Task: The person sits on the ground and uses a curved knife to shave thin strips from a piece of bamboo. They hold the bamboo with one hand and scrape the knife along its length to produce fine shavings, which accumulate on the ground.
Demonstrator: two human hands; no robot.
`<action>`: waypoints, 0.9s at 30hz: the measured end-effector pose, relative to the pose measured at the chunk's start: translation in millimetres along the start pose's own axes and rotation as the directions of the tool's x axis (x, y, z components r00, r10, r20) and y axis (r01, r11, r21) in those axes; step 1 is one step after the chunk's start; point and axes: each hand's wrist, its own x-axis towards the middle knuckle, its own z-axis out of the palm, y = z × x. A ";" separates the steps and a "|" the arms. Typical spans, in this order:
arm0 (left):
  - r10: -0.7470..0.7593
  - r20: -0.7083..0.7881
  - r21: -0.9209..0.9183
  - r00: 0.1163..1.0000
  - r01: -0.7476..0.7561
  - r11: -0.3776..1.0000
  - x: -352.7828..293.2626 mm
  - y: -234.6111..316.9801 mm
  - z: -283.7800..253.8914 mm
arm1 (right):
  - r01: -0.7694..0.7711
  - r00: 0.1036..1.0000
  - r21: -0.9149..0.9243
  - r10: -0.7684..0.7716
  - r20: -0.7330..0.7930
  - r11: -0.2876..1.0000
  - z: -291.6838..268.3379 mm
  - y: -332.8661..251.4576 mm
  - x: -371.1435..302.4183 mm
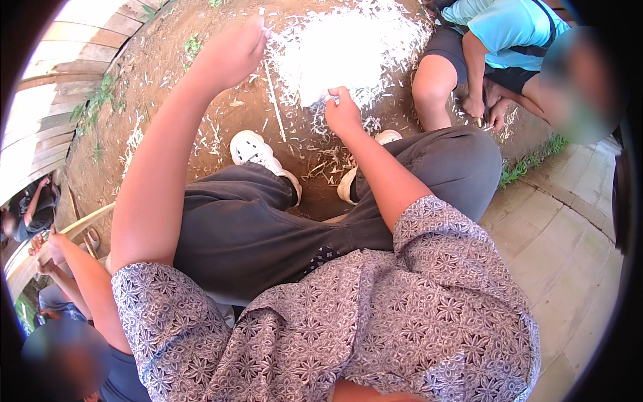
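Near pale shavings (348, 47) at 12 o'clock, paring seems underway, left hand (234, 53) and right hand (343, 114) curled, contents indeterminable, probably requiring steady grip next.

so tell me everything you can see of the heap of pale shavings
The heap of pale shavings is a broad, loose mass of thin strips, perhaps wood or bamboo, lying on brown soil. Its sunlit middle is washed out to white; stray strips litter its ragged edges. The right hand shows against its near edge, contact unclear.
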 end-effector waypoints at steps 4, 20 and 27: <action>0.004 -0.030 0.022 1.000 -0.004 1.000 -1.8 -0.3 0.2 | 0.104 0.990 0.358 -0.129 0.048 0.928 -16.3 -49.0 -3.1; 0.134 -0.038 0.084 0.990 -0.131 0.988 3.0 32.6 5.5 | 0.032 0.999 0.014 -0.032 -0.032 0.999 -4.0 16.2 22.4; 0.151 -0.052 0.124 0.987 -0.144 0.982 0.4 30.6 1.1 | 0.094 0.984 0.534 -0.160 0.079 0.841 -38.8 -71.9 0.6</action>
